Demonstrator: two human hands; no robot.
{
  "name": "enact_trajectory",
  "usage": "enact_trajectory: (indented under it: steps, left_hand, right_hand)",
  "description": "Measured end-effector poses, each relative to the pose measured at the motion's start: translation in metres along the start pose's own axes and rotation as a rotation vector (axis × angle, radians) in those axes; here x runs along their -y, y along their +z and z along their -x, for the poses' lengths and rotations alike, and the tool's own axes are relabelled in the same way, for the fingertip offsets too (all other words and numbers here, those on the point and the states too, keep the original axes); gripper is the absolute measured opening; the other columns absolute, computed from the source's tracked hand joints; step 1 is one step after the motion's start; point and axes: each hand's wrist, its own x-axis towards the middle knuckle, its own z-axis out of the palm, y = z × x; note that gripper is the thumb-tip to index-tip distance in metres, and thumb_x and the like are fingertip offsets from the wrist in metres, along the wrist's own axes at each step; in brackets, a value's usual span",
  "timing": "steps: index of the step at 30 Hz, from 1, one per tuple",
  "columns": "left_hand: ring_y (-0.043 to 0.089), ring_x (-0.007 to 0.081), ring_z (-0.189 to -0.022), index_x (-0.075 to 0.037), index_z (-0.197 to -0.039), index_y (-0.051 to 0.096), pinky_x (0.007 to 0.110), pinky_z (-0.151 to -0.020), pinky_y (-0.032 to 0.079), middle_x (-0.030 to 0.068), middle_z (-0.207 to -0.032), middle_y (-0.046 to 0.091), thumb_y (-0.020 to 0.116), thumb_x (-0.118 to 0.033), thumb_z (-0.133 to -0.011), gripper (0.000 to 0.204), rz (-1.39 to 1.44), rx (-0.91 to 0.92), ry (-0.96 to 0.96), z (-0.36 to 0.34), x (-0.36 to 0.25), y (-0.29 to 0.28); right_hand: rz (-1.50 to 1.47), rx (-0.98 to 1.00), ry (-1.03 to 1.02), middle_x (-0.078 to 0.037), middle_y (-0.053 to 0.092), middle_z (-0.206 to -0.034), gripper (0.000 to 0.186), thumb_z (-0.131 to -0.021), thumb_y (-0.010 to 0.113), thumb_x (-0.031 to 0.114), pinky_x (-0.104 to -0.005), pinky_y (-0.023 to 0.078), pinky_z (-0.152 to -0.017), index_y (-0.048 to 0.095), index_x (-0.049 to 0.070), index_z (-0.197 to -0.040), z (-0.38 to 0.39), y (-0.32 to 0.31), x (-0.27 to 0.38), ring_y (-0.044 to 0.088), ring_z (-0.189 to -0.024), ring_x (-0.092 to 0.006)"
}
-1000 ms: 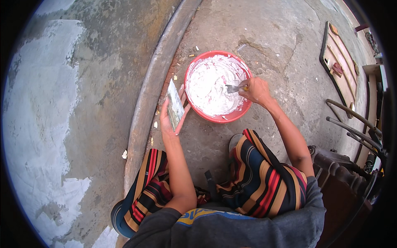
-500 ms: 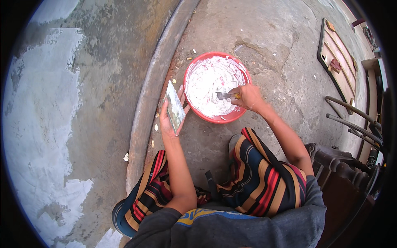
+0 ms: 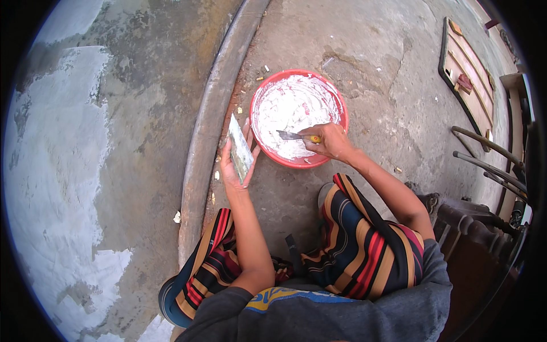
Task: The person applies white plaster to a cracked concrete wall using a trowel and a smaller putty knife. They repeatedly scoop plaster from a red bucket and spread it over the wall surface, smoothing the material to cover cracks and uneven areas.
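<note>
A red basin (image 3: 343, 112) holds thick white paste (image 3: 290, 108) that is smeared up its inner wall. My right hand (image 3: 331, 141) is closed around the yellow handle of a putty knife (image 3: 289, 135). The knife's metal blade points left over the paste, inside the basin's near part. Left of the basin, my left hand (image 3: 232, 171) holds a flat rectangular plate (image 3: 240, 151), tilted up on its palm and streaked with white. The plate stays apart from the basin. Part of the right hand's grip is hidden from above.
A long rounded curb (image 3: 208, 125) runs along my left, beside a wall (image 3: 142, 114) with white patches. Light crumbs lie near the curb. On the right are a wooden panel (image 3: 470, 80), curved metal bars (image 3: 490, 171) and dark carved furniture (image 3: 467, 222).
My right hand has shifted left and slightly down with the putty knife, whose blade now lies farther left over the paste. The left hand and plate have barely moved.
</note>
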Motion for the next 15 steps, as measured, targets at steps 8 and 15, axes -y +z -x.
enact_trajectory:
  steps: [8, 15]
  left_hand:
    - [0.023, 0.0276, -0.142, -0.017, -0.145, 0.034, 0.055, -0.115, 0.017, 0.017, -0.151, 0.029, 0.042, -0.033, -0.097, 0.051, -0.012, -0.007, 0.005, -0.002, 0.003, -0.006]
    - [0.023, 0.028, -0.142, -0.018, -0.144, 0.036, 0.057, -0.114, 0.016, 0.0169, -0.15, 0.03, 0.042, -0.033, -0.097, 0.05, 0.038, -0.023, -0.02, -0.003, 0.004, -0.011]
  right_hand:
    - [-0.043, -0.011, -0.112, -0.012, 0.071, -0.086, 0.031, -0.075, 0.068, 0.018, -0.0349, 0.053, -0.068, 0.072, 0.013, -0.105, -0.006, 0.016, 0.002, 0.068, -0.072, -0.0271]
    - [-0.12, 0.091, -0.118, -0.01, 0.073, -0.09, 0.035, -0.068, 0.073, 0.012, -0.0309, 0.053, -0.069, 0.073, 0.009, -0.102, -0.033, 0.004, -0.002, 0.069, -0.074, -0.0212]
